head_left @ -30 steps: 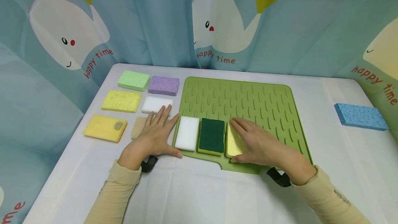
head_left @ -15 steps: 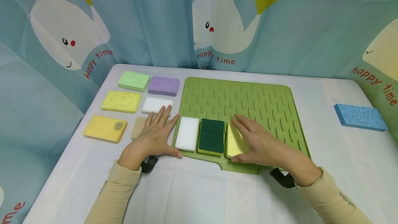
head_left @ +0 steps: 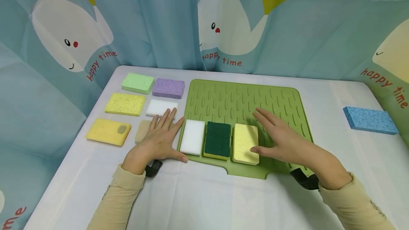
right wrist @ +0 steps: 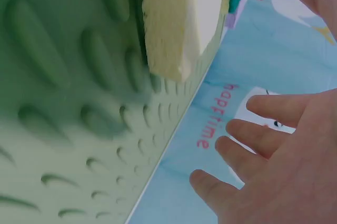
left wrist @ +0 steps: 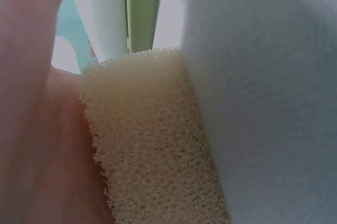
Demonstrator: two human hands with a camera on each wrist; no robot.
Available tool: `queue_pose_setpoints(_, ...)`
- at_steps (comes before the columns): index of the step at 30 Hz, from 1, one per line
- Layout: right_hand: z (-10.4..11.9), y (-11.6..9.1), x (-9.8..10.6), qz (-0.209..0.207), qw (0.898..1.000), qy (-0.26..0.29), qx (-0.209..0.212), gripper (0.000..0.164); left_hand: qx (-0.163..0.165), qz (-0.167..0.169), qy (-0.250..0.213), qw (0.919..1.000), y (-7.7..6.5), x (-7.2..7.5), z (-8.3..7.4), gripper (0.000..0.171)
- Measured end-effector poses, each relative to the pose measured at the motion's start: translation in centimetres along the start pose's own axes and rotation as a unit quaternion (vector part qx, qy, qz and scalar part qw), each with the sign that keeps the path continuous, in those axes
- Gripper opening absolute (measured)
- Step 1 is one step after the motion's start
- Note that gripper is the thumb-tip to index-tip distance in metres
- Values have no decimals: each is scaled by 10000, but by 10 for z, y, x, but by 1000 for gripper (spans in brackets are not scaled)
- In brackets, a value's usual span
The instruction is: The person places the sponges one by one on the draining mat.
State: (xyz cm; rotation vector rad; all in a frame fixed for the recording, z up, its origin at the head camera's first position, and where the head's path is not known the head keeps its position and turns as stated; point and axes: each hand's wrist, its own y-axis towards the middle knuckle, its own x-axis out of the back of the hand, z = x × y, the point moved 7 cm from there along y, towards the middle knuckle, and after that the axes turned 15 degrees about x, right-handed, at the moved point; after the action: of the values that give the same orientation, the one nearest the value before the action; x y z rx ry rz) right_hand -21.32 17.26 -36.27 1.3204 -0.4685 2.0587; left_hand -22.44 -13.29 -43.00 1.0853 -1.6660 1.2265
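Note:
My right hand (head_left: pixel 281 139) hovers over the green ridged mat (head_left: pixel 243 98), fingers spread, just right of a pale yellow sponge (head_left: pixel 245 144). In the right wrist view that sponge (right wrist: pixel 171 24) lies apart from the fingers. Left of it on the mat are a dark green scouring sponge (head_left: pixel 217 139) and a white sponge (head_left: pixel 192 137). My left hand (head_left: pixel 156 143) lies with fingers spread at the mat's left edge, partly covering a beige sponge (head_left: pixel 142 130). The left wrist view shows this porous sponge (left wrist: pixel 152 140) close beside the hand.
At the left lie a light green sponge (head_left: pixel 138 83), a purple one (head_left: pixel 168 88), a speckled yellow one (head_left: pixel 125 104), a yellow one with a grey spot (head_left: pixel 107 132) and another white sponge (head_left: pixel 161 107). A blue sponge (head_left: pixel 370 120) lies far right. A curtain (head_left: pixel 153 20) hangs behind.
My right hand has let go of the pale yellow sponge and moved off to the right, leaving it on the mat. The left hand has stayed in place.

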Motion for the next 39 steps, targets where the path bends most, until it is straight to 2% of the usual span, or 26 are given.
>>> queue_pose_setpoints(10, -14, -16, 18, -129, 9988, -33, -469, 98, -42, -14, -2, 10000, -1, 2, 0, 133)
queue_pose_setpoints(19, -36, -37, 31, -544, 9956, -115, -748, 98, -65, -49, 23, 10000, -1, 2, 0, 133)
queue_pose_setpoints(28, -54, -54, 37, -759, 9922, -148, -979, 99, -44, -25, 42, 10000, -1, 2, -1, 133)
queue_pose_setpoints(39, -71, -71, 34, -792, 9879, -371, -1281, 98, -35, -24, 18, 10000, 0, 1, 0, 132)
